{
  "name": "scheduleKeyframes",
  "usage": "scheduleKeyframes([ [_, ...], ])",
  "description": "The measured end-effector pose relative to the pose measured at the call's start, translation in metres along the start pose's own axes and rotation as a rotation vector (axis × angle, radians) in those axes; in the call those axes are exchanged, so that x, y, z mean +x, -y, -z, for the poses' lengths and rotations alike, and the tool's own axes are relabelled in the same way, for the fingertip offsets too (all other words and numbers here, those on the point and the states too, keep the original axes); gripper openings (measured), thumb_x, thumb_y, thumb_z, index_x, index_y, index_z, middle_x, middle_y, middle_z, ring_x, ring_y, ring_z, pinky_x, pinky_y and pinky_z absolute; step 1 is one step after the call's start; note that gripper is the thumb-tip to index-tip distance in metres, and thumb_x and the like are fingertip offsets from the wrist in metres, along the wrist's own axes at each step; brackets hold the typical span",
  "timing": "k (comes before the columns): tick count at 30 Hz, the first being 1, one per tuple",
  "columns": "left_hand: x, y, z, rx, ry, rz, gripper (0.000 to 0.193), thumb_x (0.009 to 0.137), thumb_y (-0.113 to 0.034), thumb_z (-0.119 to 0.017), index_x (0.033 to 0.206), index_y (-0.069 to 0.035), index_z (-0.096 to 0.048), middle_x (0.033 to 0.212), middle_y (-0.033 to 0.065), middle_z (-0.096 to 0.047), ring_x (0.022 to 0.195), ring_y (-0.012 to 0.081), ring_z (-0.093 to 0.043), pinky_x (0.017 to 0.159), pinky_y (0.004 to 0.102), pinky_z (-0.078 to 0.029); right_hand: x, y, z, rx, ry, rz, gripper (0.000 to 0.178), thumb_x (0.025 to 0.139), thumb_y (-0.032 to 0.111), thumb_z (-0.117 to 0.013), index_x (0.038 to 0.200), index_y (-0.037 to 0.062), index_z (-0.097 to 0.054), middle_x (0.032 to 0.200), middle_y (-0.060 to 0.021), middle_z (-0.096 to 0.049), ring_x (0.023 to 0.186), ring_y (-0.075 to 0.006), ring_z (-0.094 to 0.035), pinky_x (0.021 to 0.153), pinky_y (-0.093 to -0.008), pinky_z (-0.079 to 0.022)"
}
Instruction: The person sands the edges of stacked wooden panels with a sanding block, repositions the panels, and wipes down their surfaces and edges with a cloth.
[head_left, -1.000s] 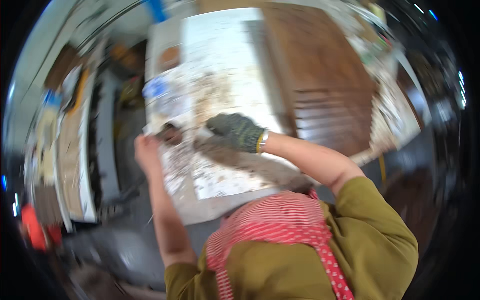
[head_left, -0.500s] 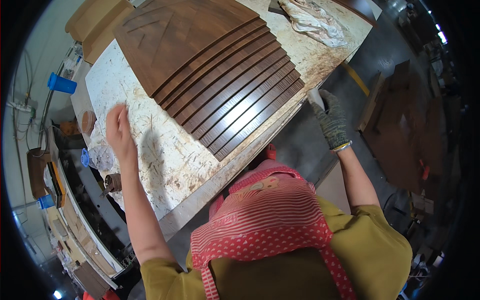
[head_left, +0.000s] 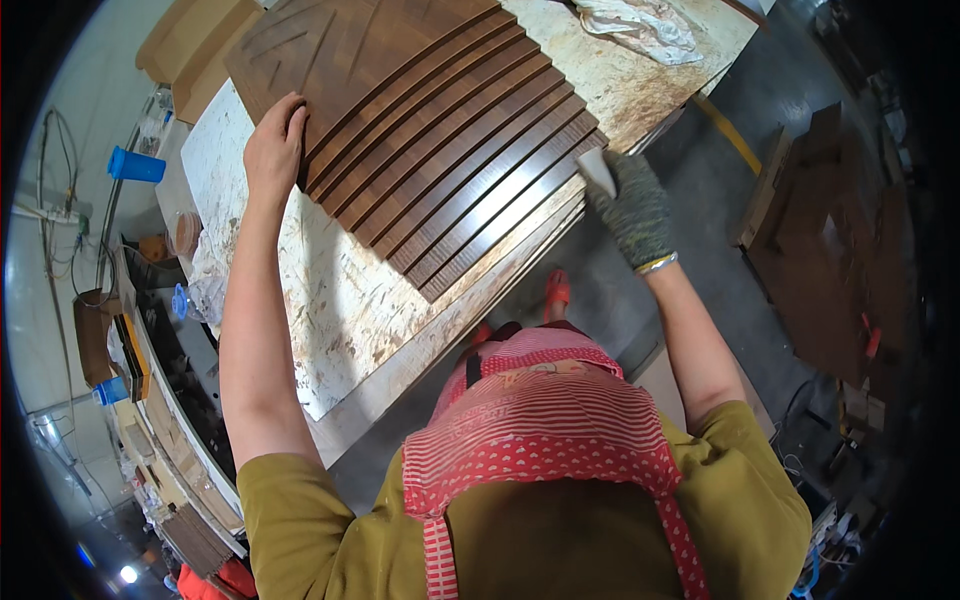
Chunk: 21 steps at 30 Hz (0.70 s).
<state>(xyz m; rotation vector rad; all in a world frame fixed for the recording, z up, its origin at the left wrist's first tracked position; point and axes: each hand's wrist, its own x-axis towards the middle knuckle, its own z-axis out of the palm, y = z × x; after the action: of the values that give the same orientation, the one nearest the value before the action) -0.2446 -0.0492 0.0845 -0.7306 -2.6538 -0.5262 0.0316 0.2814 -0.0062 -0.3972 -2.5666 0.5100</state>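
Observation:
Brown wood-grain panels (head_left: 470,170) lie in an overlapping, stepped stack on the worktable. At the stack's left side, my bare left hand (head_left: 273,150) grips the edge of the upper panel, its thumb lying at the edge and its other fingers partly hidden. A grey-green knit glove covers my right hand (head_left: 637,208), which is beside the lower right corner of the stack. Between its thumb and fingers it holds a small white pad (head_left: 597,172), close to the panels' right ends; whether the pad touches them I cannot tell.
The worktable (head_left: 330,340) has a stained white top. A crumpled white cloth (head_left: 645,28) lies at its far right. Left stand a blue cup (head_left: 136,165), a cardboard box (head_left: 190,60) and a plastic bag (head_left: 207,298). More brown panels (head_left: 830,260) stand on the right.
My left hand has moved up and right from above the tabletop onto the panel edge. My right hand has come slightly left, nearer the stack, still holding the white pad.

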Motion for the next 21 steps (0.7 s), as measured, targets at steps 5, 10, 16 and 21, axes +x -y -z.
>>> scheduleKeyframes([
  [5,0.005,0.004,-0.004,0.001,0.008,-0.004,0.032,0.090,-0.035,-0.050,0.112,-0.014,-0.061,0.110,0.0083,-0.063,0.101,0.0295,-0.059,0.084,0.0360,-0.047,-0.054,0.113,-0.014,0.122,0.238,0.248,0.035,0.077,0.025,-0.062,0.104,0.0020,-0.060,0.088,-0.0166,-0.059,0.084,-0.0312,-0.059,0.072,-0.0418,-0.048],
  [10,0.011,-0.007,-0.006,-0.050,0.002,-0.042,0.032,0.090,-0.035,-0.050,0.112,-0.014,-0.061,0.109,0.0094,-0.063,0.099,0.0308,-0.059,0.084,0.0377,-0.046,-0.085,0.173,-0.027,0.448,0.419,0.468,0.040,0.080,0.028,-0.060,0.110,0.0017,-0.057,0.093,-0.0135,-0.058,0.086,-0.0296,-0.058,0.074,-0.0401,-0.048],
  [16,0.022,0.046,0.004,-0.006,0.081,-0.176,0.029,0.092,-0.023,-0.049,0.116,-0.008,-0.057,0.114,0.0135,-0.060,0.104,0.0322,-0.056,0.089,0.0373,-0.044,-0.014,0.075,0.019,0.351,0.189,-0.132,0.045,0.076,0.033,-0.069,0.106,-0.0002,-0.061,0.100,-0.0192,-0.062,0.097,-0.0321,-0.060,0.086,-0.0401,-0.047],
  [21,0.027,0.043,-0.014,0.044,0.002,-0.313,0.030,0.093,-0.020,-0.046,0.119,-0.008,-0.054,0.123,0.0129,-0.055,0.113,0.0328,-0.050,0.096,0.0383,-0.039,0.038,-0.031,0.026,0.045,-0.013,-0.144,0.046,0.079,0.032,-0.066,0.113,0.0017,-0.060,0.107,-0.0189,-0.060,0.098,-0.0331,-0.059,0.086,-0.0394,-0.046],
])
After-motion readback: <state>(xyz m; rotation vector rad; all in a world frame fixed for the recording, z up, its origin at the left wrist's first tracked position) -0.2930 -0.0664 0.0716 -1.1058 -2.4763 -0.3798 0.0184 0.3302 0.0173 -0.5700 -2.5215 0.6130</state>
